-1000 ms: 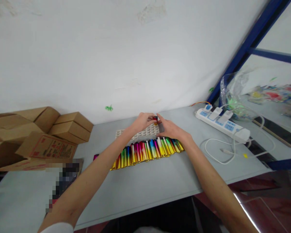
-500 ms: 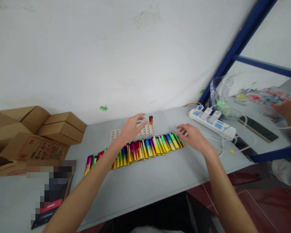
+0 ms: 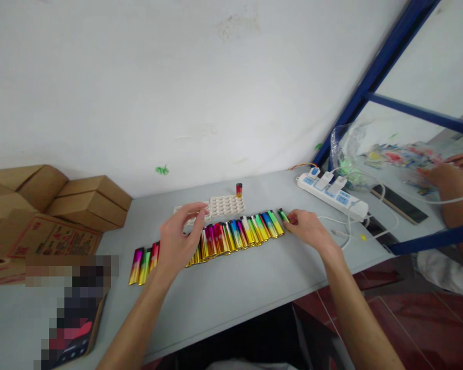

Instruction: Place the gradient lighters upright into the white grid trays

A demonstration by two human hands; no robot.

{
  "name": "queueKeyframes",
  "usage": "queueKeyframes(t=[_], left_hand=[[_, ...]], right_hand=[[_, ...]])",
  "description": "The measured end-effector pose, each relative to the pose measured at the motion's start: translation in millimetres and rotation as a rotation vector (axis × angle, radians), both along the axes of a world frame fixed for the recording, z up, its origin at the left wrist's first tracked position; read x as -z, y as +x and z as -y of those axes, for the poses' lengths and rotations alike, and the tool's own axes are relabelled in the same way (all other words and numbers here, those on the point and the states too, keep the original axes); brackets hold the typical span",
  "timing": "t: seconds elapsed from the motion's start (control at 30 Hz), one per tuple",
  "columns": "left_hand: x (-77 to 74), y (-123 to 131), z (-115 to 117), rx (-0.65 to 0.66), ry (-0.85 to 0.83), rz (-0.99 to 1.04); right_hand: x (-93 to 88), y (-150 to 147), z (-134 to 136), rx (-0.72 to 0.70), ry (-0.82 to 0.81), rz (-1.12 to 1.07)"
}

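A long row of shiny lighters (image 3: 250, 231), coloured on top and golden below, lies side by side on the table. At the row's right end my right hand (image 3: 307, 227) has its fingers closed on a green lighter (image 3: 283, 215), slightly apart from the others. My left hand (image 3: 177, 239) hovers over the row's left part, thumb and fingers apart with nothing between them, and hides some lighters. Behind the row is a white tray with round holes (image 3: 227, 206), partly covered by my left hand. One red lighter (image 3: 239, 190) stands upright at its back right corner.
Cardboard boxes (image 3: 96, 198) are at the left, with a partly pixelated phone-like device (image 3: 77, 344) in front. A white power strip (image 3: 332, 194) with cables lies at the right, beside a blue frame (image 3: 355, 108). Beyond it are a phone (image 3: 399, 203) and another person's hands (image 3: 449, 177).
My right hand has closed on the green lighter and shifted it slightly away from the row's end. My left hand has moved left and nearer, away from the upright lighter, uncovering more tray.
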State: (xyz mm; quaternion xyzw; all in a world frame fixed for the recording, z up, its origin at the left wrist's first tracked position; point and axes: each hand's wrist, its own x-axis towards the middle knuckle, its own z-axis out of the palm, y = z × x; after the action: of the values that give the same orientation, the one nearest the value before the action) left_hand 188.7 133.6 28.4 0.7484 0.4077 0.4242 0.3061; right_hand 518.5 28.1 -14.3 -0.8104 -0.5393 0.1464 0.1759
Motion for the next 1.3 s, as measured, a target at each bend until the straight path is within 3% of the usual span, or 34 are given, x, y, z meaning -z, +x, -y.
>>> queueKeyframes(t=[0.13,0.27,0.33,0.47,0.57,0.7,0.83,1.03,1.3], left_hand=[[-5.3,5.3,9.7,0.024,-0.132,0.195],[-16.8,30.7,14.7,0.273,-0.352,0.176],[-17.9,46.8,14.0,0.343,-0.37,0.211],[-12.7,63.3,8.1,0.226,-0.295,0.291],[-10.7,54.6,2.2,0.179,-0.216,0.271],[-12.7,31.8,-5.7,0.148,-0.16,0.065],[-13.2,18.7,-10.2,0.023,-0.054,-0.091],[-5.8,13.6,-11.1,0.026,-0.031,-0.117],[0.5,12.5,-12.5,0.053,-0.08,-0.168]], right_hand=[[-17.3,-7.6,-2.4,0.035,0.193,-0.301],[-36.9,-57.7,-20.1,-0.195,0.399,-0.77],[-40.8,-89.4,-31.9,-0.286,0.427,-0.847],[-37.1,-124.9,-51.4,-0.349,0.501,-0.797],[-33.2,-113.7,-64.4,-0.326,0.548,-0.727],[-31.1,-70.9,-84.8,-0.2,0.591,-0.57],[-24.8,-39.7,-107.6,-0.281,0.489,-0.415],[-4.4,-25.8,-128.3,-0.377,0.408,-0.132],[11.2,-16.5,-121.3,-0.389,0.381,-0.09]])
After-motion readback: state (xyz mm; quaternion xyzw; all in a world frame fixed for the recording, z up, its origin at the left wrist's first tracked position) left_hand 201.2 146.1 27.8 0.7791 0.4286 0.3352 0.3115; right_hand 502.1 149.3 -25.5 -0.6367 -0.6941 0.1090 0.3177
